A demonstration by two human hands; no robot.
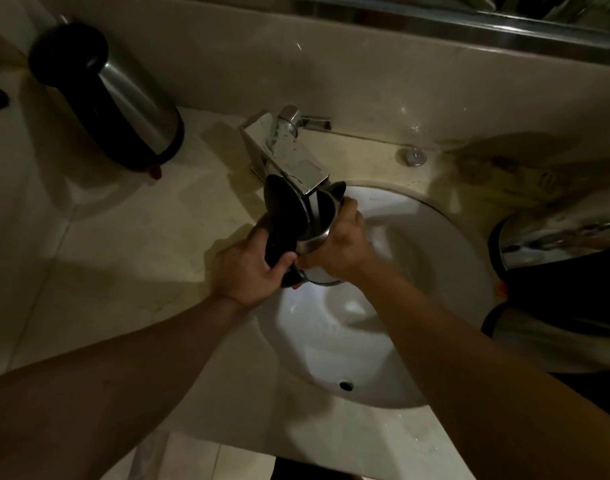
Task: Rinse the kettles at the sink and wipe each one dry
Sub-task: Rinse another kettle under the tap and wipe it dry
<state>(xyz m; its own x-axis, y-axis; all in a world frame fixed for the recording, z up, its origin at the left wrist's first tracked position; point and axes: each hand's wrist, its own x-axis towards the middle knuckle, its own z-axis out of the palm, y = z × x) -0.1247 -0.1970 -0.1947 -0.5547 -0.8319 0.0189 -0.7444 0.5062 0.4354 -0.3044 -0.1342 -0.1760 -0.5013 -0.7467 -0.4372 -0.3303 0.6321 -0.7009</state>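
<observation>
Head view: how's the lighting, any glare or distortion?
Head view: dim and warm overall, brightest in the sink; heavy shadow on the counter under the arms; specular glare on the faucet and right-hand kettles; wide-angle bending at the edges; the held kettle slightly soft.

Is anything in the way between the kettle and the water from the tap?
No. The kettle is held right under the tap with its lid flipped open. The left hand grips the handle and the right hand holds the body, both clear of the opening.
</observation>
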